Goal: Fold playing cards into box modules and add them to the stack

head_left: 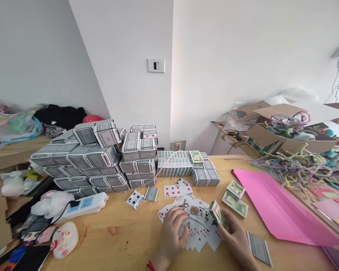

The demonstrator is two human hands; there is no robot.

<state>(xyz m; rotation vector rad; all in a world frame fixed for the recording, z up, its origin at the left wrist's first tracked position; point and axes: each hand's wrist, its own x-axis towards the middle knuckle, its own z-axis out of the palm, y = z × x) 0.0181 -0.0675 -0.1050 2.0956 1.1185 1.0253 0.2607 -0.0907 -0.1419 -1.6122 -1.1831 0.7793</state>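
K on court card (196,212); 10 on diamonds card (163,212); 6 or 9 on hearts card (173,190); green box (217,213) txt illegible.

Likely craft workroom, boxed card stacks (96,158), pink sheet (282,210), pipe cleaners (293,165)

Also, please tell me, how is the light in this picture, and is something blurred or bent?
Head view: soft light, right wall bright, left wall greyer, no strong glare on the cards; head view: small print on the held box too soft to read; head view: shapes near the side edges look somewhat stretched, probably by a wide lens.
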